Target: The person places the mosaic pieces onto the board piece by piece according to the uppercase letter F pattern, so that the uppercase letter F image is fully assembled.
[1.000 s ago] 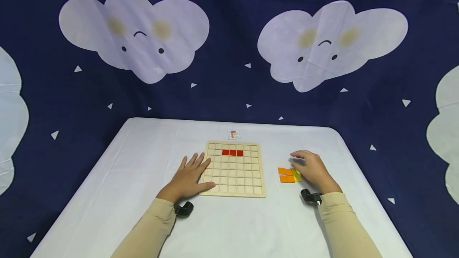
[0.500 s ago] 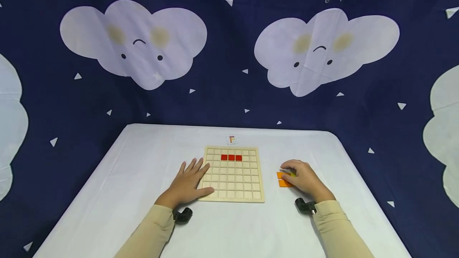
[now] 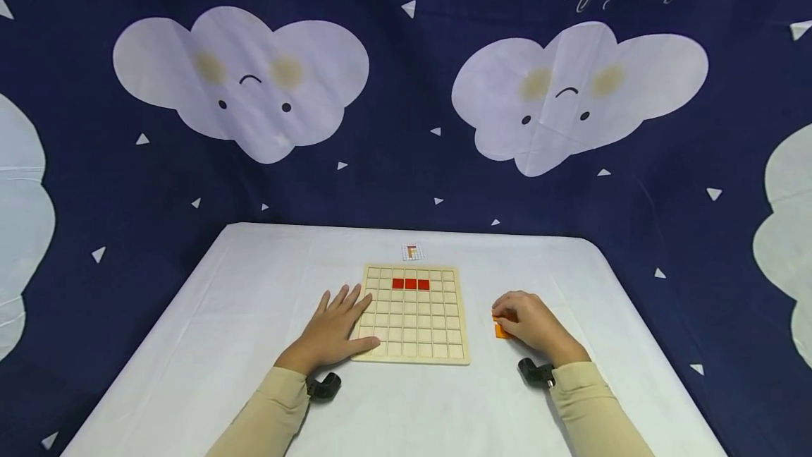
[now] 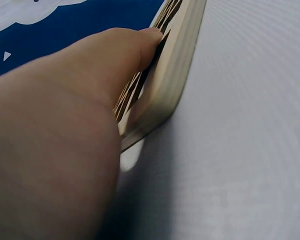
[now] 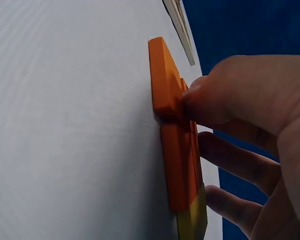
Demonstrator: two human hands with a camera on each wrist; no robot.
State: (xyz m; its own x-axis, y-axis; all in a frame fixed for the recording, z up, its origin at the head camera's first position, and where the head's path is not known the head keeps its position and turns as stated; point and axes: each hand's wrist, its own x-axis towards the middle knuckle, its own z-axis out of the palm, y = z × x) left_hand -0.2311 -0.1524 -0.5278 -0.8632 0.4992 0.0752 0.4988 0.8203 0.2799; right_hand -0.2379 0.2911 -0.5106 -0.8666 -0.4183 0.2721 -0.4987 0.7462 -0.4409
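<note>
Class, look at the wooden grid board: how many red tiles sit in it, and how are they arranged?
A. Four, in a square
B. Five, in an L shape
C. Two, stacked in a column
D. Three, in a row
D: the wooden grid board holds three red tiles side by side in its second row from the far edge.

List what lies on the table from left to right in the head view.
Left hand → wooden grid board with its red tiles → orange tiles → right hand. The small pattern card sits behind the board, so it has no clear place in the order.
</note>
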